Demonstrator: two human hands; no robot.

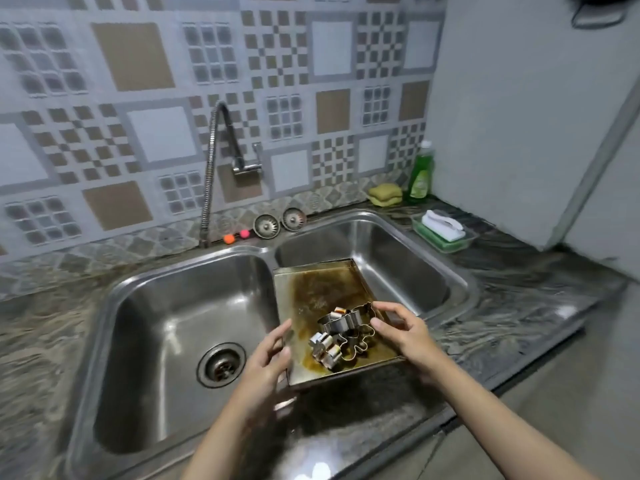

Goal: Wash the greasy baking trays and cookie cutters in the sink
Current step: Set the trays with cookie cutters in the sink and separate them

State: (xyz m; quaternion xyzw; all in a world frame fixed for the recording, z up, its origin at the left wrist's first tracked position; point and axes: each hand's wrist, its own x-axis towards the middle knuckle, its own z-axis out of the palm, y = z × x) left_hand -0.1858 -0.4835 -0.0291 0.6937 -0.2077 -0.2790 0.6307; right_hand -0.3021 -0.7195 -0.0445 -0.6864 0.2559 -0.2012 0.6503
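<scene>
A greasy metal baking tray [311,289] with brown stains is held tilted above the divider of a double steel sink [194,268]. Several metal cookie cutters [341,336] lie heaped in its near half. My left hand [266,365] grips the tray's near left edge, thumb on top. My right hand [401,332] holds the right edge, with its thumb and fingers curled over the rim next to the cutters.
A flexible tap [221,157] rises behind the left basin, whose drain [221,364] is open. Two strainer plugs [280,222] lean on the wall. A sponge [385,194], a green soap bottle [420,174] and a dish with a cloth [443,228] stand at the back right.
</scene>
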